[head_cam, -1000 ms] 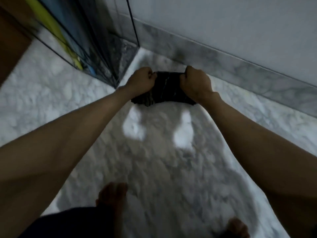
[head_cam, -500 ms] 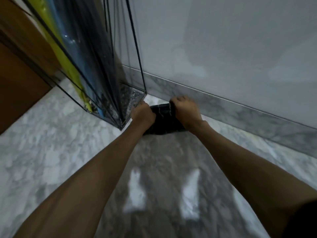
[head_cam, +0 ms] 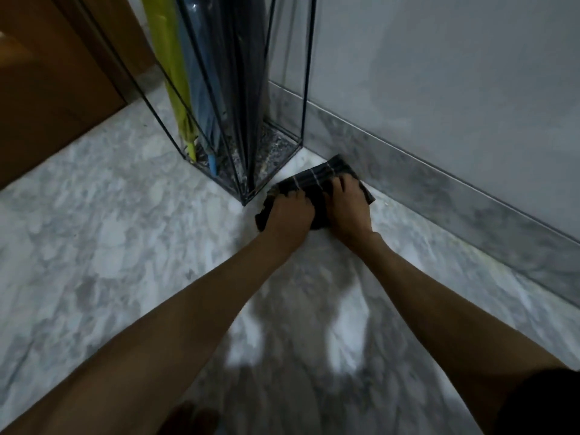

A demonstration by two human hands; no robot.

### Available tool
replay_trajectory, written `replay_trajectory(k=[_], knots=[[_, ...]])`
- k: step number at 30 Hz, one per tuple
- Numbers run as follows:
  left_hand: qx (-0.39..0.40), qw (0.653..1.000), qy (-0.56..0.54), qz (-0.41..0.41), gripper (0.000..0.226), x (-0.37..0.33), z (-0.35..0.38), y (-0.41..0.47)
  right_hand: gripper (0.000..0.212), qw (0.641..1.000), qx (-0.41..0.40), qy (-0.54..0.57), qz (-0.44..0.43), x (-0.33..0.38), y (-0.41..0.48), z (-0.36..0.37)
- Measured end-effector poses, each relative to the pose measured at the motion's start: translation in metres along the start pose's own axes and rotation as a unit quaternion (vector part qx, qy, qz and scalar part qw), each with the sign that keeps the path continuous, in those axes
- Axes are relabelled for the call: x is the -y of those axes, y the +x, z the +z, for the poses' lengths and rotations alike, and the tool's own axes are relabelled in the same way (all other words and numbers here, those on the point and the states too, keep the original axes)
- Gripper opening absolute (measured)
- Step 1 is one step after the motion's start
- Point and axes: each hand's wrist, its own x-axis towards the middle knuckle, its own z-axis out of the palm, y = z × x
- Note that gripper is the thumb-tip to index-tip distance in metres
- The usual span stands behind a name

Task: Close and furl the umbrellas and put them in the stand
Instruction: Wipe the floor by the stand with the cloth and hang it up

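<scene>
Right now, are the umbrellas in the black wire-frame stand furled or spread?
Furled. The yellow-green umbrella, blue umbrella and black umbrella stand as slim closed bundles inside the wire stand.
</scene>
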Motion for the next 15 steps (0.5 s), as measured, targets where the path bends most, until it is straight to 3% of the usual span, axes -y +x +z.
replay_trajectory(k=[1, 3, 9, 12, 15], knots=[[0.047, 0.997, -0.037, -0.046, 0.037, -0.001, 0.0, 0.002, 0.031, 0.999, 0.019, 0.015, -0.021, -0.001, 0.005, 0.001], [0.063, 0.989, -0.089, -0.1, 0.053, 0.0, 0.002, 0.004, 0.042, 0.996, 0.059, 0.013, -0.06, -0.001, 0.019, 0.003], [0.069, 0.983, -0.123, -0.119, 0.063, 0.003, 0.021, 0.008, 0.067, 0.967, 0.172, -0.09, -0.166, -0.005, 0.052, 0.005], [0.023, 0.98, -0.144, -0.133, 0.06, 0.004, 0.032, 0.004, 0.062, 0.962, 0.167, -0.09, -0.196, -0.008, 0.061, 0.009], [0.011, 0.972, -0.162, -0.167, 0.059, 0.003, 0.036, -0.001, 0.057, 0.971, 0.15, -0.081, -0.165, -0.009, 0.058, 0.019]])
